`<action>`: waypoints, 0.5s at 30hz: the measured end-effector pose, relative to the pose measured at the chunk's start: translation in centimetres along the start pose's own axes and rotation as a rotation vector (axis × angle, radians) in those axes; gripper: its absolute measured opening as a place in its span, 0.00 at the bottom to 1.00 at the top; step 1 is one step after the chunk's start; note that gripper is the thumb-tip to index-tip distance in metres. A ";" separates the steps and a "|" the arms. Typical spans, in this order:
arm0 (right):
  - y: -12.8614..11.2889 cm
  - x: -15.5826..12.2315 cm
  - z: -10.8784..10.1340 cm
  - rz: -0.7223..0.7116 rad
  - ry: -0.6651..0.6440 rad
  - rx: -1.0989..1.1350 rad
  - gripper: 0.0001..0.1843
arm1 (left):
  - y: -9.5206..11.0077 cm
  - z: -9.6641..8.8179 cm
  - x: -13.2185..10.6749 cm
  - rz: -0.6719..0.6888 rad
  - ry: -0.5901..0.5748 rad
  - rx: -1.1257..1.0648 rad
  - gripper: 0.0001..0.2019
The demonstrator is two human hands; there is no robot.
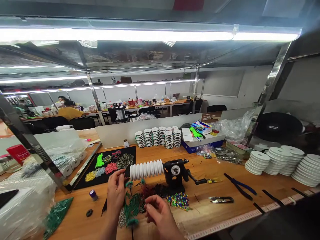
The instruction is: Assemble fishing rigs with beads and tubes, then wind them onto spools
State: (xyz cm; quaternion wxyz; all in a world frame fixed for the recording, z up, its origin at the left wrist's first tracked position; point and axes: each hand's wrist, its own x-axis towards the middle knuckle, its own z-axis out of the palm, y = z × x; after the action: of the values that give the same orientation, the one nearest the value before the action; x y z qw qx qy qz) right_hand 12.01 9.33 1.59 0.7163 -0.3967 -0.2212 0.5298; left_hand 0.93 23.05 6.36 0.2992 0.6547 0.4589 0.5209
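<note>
My left hand is raised over the wooden bench, fingers curled near the end of a row of white spools mounted on a black hand-crank winder. What it pinches is too small to make out. My right hand is lower, fingers bent and pinched together above a heap of green and dark bead strands. A pile of multicoloured beads lies just right of that hand.
A black tray with sorted coloured bead heaps sits at the left. Blue-handled pliers and small snips lie at the right. Stacks of white spools stand far right, more spools behind. People sit at a distant bench.
</note>
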 end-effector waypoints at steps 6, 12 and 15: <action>-1.4 -1.7 -1.8 -0.156 0.024 -0.213 0.25 | -0.7 -1.2 -0.3 0.032 -0.069 0.027 0.20; -4.2 -3.5 -6.3 -0.298 0.177 -0.466 0.25 | -3.8 -11.6 -0.6 -0.103 0.189 0.315 0.17; -5.2 -3.7 -10.9 -0.319 0.330 -0.538 0.26 | -5.7 -14.8 -2.0 -0.163 0.144 0.401 0.10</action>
State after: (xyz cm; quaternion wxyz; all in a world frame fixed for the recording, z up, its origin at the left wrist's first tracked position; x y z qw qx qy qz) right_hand 21.81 1.62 -0.30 0.6861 -0.6118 -0.2932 0.2627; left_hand -14.92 22.21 4.70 0.1707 0.6231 0.6246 0.4388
